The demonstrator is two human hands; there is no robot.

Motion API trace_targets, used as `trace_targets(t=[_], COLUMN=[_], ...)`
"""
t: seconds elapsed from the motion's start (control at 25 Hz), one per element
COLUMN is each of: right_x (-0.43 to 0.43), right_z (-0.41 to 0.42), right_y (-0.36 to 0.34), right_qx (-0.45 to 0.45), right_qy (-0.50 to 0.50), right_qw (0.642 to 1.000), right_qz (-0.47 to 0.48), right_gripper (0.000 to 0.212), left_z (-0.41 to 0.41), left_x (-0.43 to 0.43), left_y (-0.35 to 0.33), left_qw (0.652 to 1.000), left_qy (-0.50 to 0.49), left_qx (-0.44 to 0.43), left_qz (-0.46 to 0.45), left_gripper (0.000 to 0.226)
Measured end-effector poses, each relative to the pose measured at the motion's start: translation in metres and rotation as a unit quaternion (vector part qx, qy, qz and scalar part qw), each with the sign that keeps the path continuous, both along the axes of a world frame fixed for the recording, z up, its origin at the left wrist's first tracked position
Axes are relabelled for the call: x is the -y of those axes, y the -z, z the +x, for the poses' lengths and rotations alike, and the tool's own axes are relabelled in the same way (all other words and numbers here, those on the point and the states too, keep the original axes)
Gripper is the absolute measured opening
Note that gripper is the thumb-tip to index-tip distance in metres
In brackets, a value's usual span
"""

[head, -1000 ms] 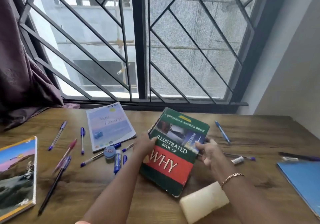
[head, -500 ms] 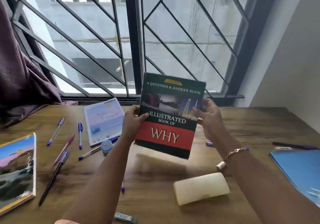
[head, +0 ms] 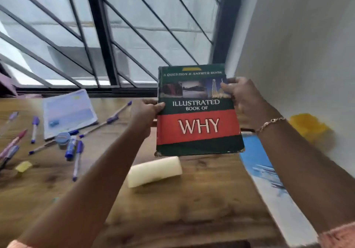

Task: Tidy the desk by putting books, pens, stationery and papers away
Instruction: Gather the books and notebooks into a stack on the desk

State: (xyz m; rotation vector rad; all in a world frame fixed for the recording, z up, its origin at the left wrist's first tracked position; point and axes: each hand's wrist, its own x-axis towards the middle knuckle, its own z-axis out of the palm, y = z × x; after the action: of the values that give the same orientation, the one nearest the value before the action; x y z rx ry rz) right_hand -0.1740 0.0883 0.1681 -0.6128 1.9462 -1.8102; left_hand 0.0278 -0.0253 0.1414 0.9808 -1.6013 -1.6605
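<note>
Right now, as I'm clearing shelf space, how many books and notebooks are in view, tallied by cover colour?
Green and red book, held up by the left hand and right hand: 1
Pale blue book, flat on the desk: 1
Bright blue book, on the desk's right side: 1
Total: 3

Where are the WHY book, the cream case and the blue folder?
WHY book [head: 197, 126]: head view, on the red band of its cover.
cream case [head: 154, 171]: head view, on the middle of its top.
blue folder [head: 253, 155]: head view, on its bare upper part.
</note>
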Motion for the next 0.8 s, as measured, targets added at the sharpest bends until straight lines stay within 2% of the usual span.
trace_targets(t=[0.12, 0.2, 0.32, 0.4, 0.52, 0.8], right_x=[-0.052, -0.086, -0.127, -0.148, -0.177, -0.218], right_z=[-0.037, -0.061, -0.084, -0.096, -0.111, -0.129], right_y=[0.016, 0.026, 0.043, 0.058, 0.087, 0.142], right_qx=[0.008, -0.008, -0.051, -0.056, -0.065, -0.051], right_qy=[0.015, 0.027, 0.056, 0.071, 0.081, 0.09], right_qw=[0.999, 0.995, 0.983, 0.977, 0.968, 0.959], right_qz=[0.049, 0.096, 0.167, 0.193, 0.23, 0.264], right_gripper=[0.008, 0.025, 0.031, 0.031, 0.026, 0.019], left_z=[-0.027, -0.046, -0.07, -0.083, -0.097, -0.12], left_x=[-0.059, -0.096, -0.142, -0.164, -0.197, -0.237], left_y=[0.012, 0.024, 0.043, 0.057, 0.076, 0.113], left_qw=[0.995, 0.989, 0.982, 0.978, 0.972, 0.966], left_qy=[0.05, 0.09, 0.112, 0.116, 0.115, 0.118], left_qx=[0.008, 0.023, 0.041, 0.057, 0.084, 0.149], left_qz=[0.083, 0.117, 0.149, 0.165, 0.188, 0.177], left_gripper=[0.016, 0.015, 0.021, 0.024, 0.016, 0.019])
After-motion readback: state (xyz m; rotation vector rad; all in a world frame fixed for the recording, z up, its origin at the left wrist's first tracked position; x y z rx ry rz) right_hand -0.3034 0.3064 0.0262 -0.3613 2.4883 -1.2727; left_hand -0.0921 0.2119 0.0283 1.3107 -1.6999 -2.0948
